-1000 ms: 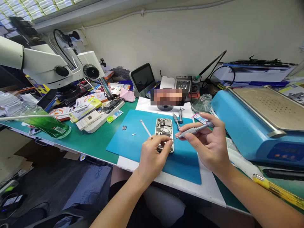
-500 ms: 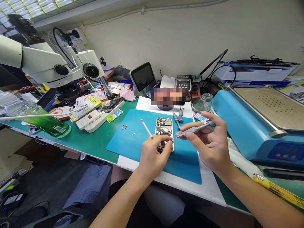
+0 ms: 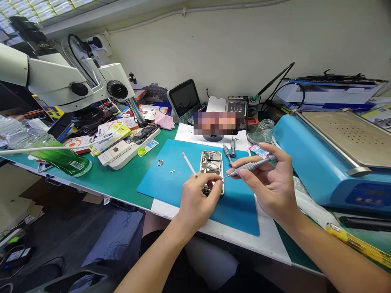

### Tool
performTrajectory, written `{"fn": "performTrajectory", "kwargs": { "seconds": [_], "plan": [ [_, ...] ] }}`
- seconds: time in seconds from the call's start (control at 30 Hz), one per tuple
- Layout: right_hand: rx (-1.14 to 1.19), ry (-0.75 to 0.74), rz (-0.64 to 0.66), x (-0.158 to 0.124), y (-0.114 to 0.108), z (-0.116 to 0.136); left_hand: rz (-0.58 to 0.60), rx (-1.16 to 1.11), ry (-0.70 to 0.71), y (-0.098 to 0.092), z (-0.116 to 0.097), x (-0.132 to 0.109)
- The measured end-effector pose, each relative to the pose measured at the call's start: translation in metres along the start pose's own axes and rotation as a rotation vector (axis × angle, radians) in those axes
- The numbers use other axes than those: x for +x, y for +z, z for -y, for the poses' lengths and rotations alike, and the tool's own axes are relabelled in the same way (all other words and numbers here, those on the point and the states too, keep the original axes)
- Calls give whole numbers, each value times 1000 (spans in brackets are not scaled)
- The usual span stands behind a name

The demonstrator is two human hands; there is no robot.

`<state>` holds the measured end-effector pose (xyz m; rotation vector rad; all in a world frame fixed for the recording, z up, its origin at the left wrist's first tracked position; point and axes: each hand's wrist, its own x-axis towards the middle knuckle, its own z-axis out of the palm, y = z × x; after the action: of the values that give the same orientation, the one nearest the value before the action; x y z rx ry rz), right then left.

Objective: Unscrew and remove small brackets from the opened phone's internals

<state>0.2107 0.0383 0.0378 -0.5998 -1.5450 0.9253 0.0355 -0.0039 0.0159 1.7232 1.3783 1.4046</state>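
An opened white-framed phone (image 3: 211, 159), its inner parts bare, lies on the blue mat (image 3: 171, 156). My right hand (image 3: 273, 189) grips a grey screwdriver (image 3: 251, 166), tilted so its thin tip points left at the phone's right edge. Over the phone's lower part is my left hand (image 3: 197, 197). Its thumb and forefinger pinch together by the screwdriver tip; whatever sits between them is too small to make out. A thin white strip (image 3: 189, 164) sticks out beyond my left knuckles. On the mat's left lie a small metal part (image 3: 160, 162) and a tiny white piece (image 3: 172, 171).
Two more screwdrivers (image 3: 227, 154) lie behind the phone. A microscope (image 3: 91, 85) and a green-labelled bottle (image 3: 67, 158) stand left. To the right are a glass jar (image 3: 266, 130) and a blue heating machine (image 3: 317, 162). A smart display (image 3: 185, 99) stands behind.
Almost nothing differs. Both hands, the screwdriver and the phone keep their places, and the view has shifted very slightly.
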Motion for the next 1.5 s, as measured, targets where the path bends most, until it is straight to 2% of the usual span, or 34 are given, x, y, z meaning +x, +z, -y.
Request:
{"fn": "performTrajectory", "kwargs": {
  "seconds": [1.5],
  "plan": [
    [-43, -1, 4, 0, 0, 0, -5, 5, -7, 0, -1, 0]
  ]
}}
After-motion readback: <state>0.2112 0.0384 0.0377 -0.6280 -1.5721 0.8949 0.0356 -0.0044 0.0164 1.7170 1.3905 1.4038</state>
